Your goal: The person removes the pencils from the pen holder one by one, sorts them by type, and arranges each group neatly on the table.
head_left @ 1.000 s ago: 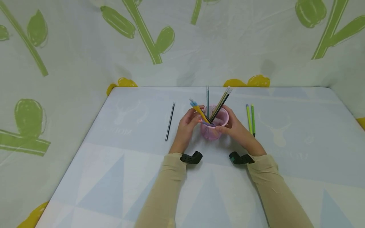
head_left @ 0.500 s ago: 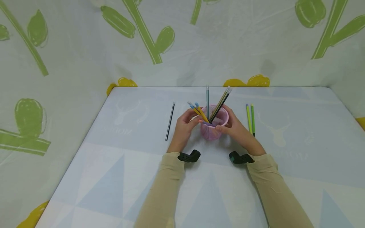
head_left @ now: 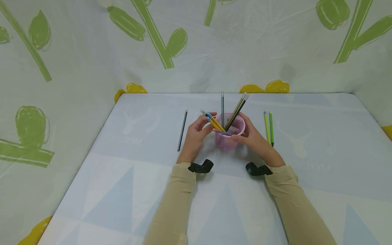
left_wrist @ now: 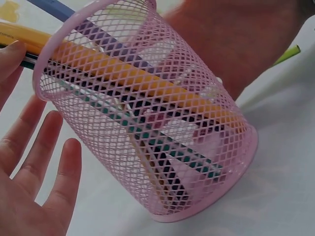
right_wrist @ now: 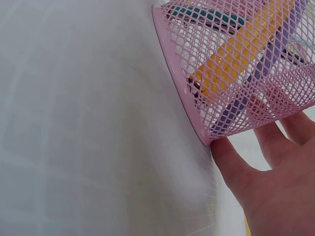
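A pink mesh pencil holder (head_left: 226, 143) is in the middle of the head view, with several pencils leaning inside. My right hand (head_left: 256, 143) grips its right side, thumb near the front rim and fingers behind. At the left rim, my left hand (head_left: 193, 136) pinches yellow pencils (head_left: 215, 124) with blue ends. A purple pencil (left_wrist: 113, 46) also slants through the holder in the left wrist view. Toward the back rim lean a teal pencil (head_left: 222, 105) and a dark pencil (head_left: 238, 111) beside a gold one. The other left fingers (left_wrist: 69, 162) extend outside the mesh.
A black pencil (head_left: 182, 130) lies on the table left of my left hand. Beyond my right forearm lie a yellow-green pencil (head_left: 267, 126) and a green pencil (head_left: 271, 127). A patterned cloth wall (head_left: 214, 58) rises behind the table's back edge.
My left hand has shifted slightly left and toward me. The yellow pencils' ends have moved left, spreading apart and then coming closer together. My right hand and the holder stay almost in place.
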### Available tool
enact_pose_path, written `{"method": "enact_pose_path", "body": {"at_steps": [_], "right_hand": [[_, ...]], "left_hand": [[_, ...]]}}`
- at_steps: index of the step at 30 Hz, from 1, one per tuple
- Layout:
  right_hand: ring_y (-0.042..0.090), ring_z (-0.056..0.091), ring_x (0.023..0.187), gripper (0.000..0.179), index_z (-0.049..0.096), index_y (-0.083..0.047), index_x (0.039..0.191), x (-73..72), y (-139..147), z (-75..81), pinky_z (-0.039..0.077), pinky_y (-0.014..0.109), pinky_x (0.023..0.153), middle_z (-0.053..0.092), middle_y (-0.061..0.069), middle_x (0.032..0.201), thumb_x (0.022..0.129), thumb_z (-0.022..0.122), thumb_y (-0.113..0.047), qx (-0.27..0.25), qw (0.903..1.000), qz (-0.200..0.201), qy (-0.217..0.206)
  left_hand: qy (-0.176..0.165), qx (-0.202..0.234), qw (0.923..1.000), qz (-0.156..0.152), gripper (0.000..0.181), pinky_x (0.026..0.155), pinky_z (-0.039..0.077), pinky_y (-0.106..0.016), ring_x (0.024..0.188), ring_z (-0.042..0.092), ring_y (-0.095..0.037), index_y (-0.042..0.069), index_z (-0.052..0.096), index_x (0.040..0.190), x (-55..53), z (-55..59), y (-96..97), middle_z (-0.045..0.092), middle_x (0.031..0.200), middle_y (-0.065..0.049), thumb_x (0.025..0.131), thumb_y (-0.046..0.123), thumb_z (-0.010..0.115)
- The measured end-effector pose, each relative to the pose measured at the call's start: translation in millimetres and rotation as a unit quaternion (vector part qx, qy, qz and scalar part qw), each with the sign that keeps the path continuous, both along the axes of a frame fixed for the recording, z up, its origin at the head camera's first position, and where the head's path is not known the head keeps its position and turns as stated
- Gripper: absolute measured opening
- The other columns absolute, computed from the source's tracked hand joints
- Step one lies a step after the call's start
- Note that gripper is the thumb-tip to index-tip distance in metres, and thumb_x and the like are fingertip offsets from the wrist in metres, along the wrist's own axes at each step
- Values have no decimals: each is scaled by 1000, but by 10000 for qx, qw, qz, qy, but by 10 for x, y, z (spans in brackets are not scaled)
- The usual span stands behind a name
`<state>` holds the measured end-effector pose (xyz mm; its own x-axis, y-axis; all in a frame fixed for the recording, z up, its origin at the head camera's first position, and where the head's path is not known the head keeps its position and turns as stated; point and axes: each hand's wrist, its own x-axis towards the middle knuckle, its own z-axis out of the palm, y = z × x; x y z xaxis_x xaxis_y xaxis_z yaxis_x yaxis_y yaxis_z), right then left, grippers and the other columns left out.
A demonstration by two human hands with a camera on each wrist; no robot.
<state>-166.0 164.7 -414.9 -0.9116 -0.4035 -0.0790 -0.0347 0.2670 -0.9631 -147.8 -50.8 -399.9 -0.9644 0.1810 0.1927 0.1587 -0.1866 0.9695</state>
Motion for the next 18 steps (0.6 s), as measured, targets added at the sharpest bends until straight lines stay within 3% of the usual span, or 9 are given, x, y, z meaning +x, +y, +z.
{"method": "enact_pose_path", "body": {"at_steps": [3,8,13,18], "right_hand": [[24,21,137,82,10,-36,145,-2,-5,-4,24,57,105,22,2,149,83,64,-33,-4,10000,-9,7],[23,23,137,81,11,-34,145,-4,-8,-4,23,56,106,25,3,147,84,64,-30,-99,9999,39,27],[23,22,137,80,11,-33,145,-4,-3,3,22,56,107,25,3,147,85,63,-26,-158,9999,63,28],[23,23,136,80,10,-32,145,7,9,8,22,56,107,25,3,146,85,63,-25,-161,9998,81,66]], "left_hand": [[-12,89,9998,187,28,102,37,-40,123,47,-13,1,57,114,-8,15,-30,55,128,-1,90,17,58],[200,915,9947,416,19,99,42,-38,116,52,-22,4,60,107,-77,1,-89,57,121,-10,91,13,56],[349,1834,9814,445,14,92,47,-37,104,59,-28,6,56,105,-105,30,-169,60,105,-13,93,13,54],[393,2468,9656,726,17,80,53,-33,94,65,-26,7,52,110,-97,114,-257,62,99,-11,95,15,49]]}}
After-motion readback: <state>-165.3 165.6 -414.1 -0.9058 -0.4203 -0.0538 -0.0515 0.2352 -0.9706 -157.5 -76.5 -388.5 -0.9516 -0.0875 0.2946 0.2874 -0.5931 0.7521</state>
